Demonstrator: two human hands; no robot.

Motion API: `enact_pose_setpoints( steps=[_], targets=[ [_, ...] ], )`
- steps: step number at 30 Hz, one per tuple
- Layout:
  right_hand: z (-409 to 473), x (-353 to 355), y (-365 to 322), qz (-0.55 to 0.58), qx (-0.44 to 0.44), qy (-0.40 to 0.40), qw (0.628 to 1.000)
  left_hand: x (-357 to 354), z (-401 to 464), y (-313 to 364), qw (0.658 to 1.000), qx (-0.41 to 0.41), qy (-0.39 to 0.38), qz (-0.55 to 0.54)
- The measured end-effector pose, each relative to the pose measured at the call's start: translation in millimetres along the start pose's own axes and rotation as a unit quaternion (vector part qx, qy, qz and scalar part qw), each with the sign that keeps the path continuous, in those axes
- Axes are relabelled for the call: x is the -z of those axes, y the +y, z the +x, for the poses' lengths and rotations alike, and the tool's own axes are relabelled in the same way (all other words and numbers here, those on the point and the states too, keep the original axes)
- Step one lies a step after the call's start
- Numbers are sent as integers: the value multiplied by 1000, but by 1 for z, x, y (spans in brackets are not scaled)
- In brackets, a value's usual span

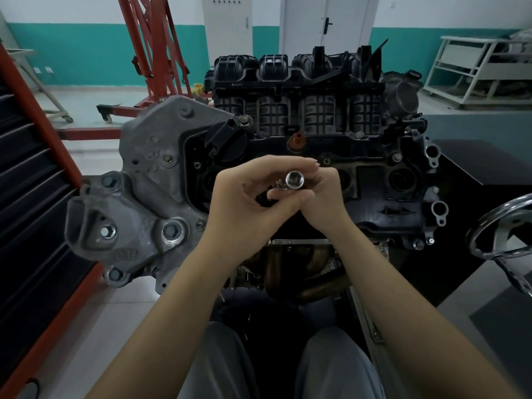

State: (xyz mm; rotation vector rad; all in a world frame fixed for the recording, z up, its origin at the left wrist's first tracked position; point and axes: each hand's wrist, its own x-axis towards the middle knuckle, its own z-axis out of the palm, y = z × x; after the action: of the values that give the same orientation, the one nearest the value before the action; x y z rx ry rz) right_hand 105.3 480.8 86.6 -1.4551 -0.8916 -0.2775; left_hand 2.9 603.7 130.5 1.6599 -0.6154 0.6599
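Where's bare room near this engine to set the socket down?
For the socket: the dark surface between engine and handwheel, or the pale floor between red cabinet and grey bracket. The engine top is crowded with bolts and ports.

Pale tiled floor (95, 315), red engine hoist (157, 56) on castors, white shelf rack (472, 72), red-edged tool cabinet (31, 203) standing on it

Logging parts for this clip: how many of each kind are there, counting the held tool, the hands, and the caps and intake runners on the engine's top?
shiny chrome round socket: 1
bare hands holding it, left hand and right hand: 2
black round plastic filler cap: 1
orange-brown plastic plug: 1
black ribbed plastic intake runners: 4
Total: 9
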Motion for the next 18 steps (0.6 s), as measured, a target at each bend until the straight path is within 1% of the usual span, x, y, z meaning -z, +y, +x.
enact_pose_setpoints(
  steps=[2,4,6,8,10,12,15,18],
  targets=[
    [0,0,3,2,-6,6,1000,-2,0,1,998,-2,41,38],
    [0,1,1,-1,-4,1,1000,-3,0,0,997,-5,68,48],
    [1,3,-1,-4,9,-25,1000,-3,-1,0,997,-8,63,34],
    [1,5,-2,-2,13,-37,999,-1,-1,0,999,1,44,-10],
    [1,5,-1,2,9,-21,1000,0,0,0,1000,4,12,-28],
    [1,3,2,-2,2,4,1000,0,1,-1,1000,2,-1,2],
    [1,3,4,-9,0,3,1000,-2,1,0,998,2,43,41],
    [1,3,-1,-13,9,-40,999,-3,1,0,998,8,59,24]
  ],
)
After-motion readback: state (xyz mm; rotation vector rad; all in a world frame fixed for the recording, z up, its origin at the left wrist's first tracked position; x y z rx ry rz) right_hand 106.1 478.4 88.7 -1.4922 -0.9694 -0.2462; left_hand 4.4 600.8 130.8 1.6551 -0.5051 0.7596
